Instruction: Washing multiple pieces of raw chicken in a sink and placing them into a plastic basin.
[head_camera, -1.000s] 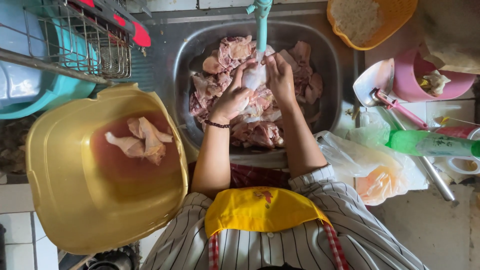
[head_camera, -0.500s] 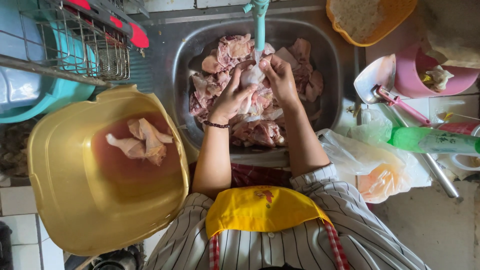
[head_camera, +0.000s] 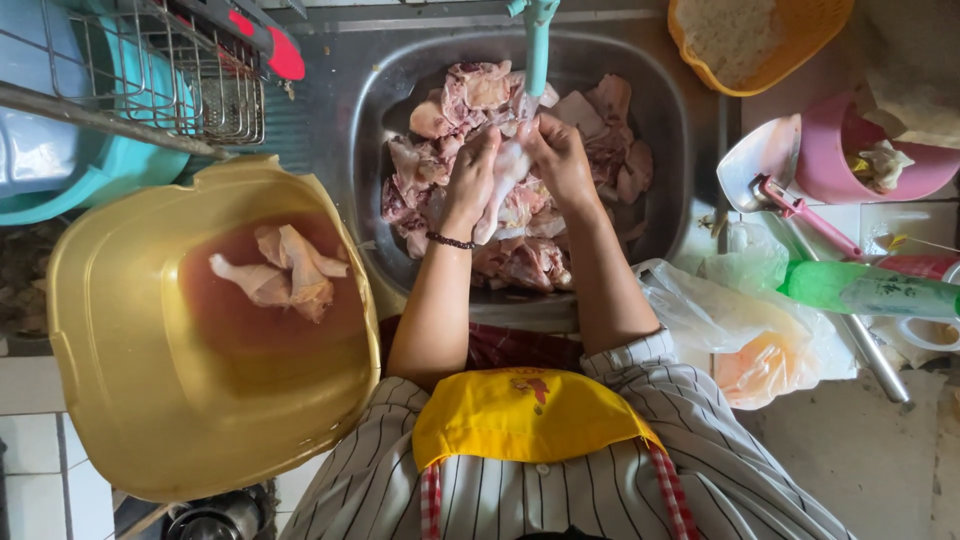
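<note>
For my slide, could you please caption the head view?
Both hands, left hand and right hand, hold a pale meat piece under the tap over a meat-filled sink.

1. A yellow basin (head_camera: 130, 400) sits left of the sink, holding reddish water and pale meat scraps (head_camera: 285, 275).
2. A wire rack (head_camera: 140, 80) stands beyond the basin, over a teal tub (head_camera: 100, 170).
3. An orange basket (head_camera: 790, 40) lies at the sink's far right corner.
4. A pink bowl (head_camera: 850, 165), a green bottle (head_camera: 865, 290) and a clear plastic bag (head_camera: 740, 330) lie right of the sink.
</note>
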